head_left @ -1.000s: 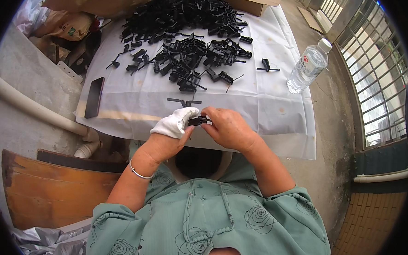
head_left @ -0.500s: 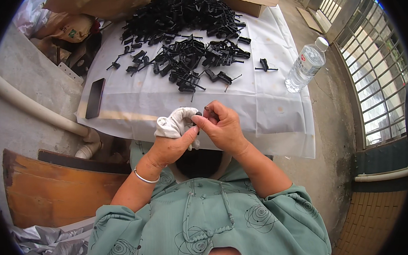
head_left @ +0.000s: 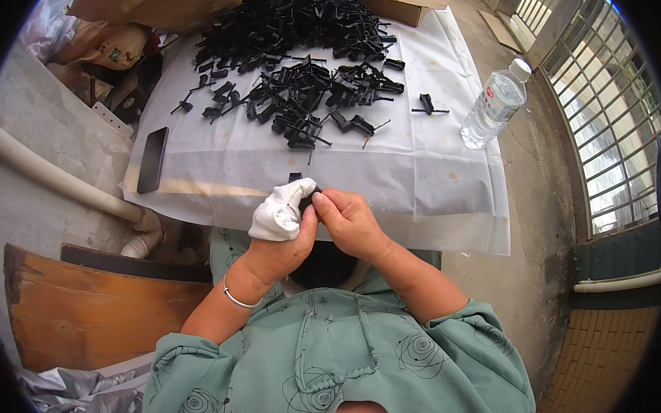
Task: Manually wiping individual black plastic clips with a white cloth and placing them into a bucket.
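Note:
Over the table's near edge, my two hands are close together. White cloth (head_left: 277, 215) wraps the fingers of my left hand (head_left: 282, 252), which is closed round a small black plastic part (head_left: 295, 178). One end of that part sticks out above the cloth, and more black shows between the hands. My right hand (head_left: 354, 222) pinches at its right side with thumb and curled fingers; how far it grips is partly hidden. Beyond them lies a loose cluster of black plastic parts with thin pins (head_left: 302, 96), in front of a larger heap (head_left: 291, 25).
A single black part (head_left: 429, 105) lies apart at the right, beside a clear water bottle (head_left: 494, 108). On the left of the white sheet (head_left: 223, 163) rests a dark phone (head_left: 153, 160). A cardboard box (head_left: 387, 7) stands at the far edge.
The right hand has lowered slightly and its fingers have curled in against the part. An end of the black part now shows above the cloth, and the left hand has turned a little.

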Demonstrator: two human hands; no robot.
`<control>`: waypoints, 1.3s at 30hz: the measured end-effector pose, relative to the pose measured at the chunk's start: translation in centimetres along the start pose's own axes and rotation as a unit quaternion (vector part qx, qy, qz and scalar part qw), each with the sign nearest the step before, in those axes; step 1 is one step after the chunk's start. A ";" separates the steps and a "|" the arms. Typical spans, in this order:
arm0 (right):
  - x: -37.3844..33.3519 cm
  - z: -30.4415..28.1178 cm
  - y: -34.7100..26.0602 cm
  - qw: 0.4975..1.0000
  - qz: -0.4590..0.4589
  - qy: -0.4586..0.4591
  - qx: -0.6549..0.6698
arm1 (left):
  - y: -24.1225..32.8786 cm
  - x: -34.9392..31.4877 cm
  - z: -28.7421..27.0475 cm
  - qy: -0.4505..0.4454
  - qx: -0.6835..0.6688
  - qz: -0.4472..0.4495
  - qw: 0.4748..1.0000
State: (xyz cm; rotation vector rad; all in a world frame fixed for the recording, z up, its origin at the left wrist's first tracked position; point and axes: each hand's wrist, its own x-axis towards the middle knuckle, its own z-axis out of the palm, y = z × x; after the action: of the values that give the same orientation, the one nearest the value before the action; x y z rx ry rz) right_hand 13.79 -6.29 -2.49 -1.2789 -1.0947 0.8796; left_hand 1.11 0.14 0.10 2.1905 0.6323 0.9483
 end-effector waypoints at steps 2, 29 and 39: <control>0.1 0.0 -0.2 0.999 0.014 -0.012 0.043 | 0.3 0.0 -0.2 -0.010 -0.071 -0.040 0.997; -0.4 -1.0 -2.0 0.981 -0.044 -0.112 -0.150 | 0.9 -0.5 -1.0 -0.144 -0.070 -0.081 0.984; -0.6 -0.9 0.0 0.961 -0.077 -0.076 -0.255 | 0.4 -1.6 -2.5 -0.156 0.065 -0.078 0.983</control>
State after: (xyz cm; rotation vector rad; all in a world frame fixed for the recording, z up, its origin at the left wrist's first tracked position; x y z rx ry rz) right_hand 14.50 -7.14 -2.55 -1.5332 -1.5904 0.6018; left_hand -1.72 -0.20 0.93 2.3005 0.7156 0.4798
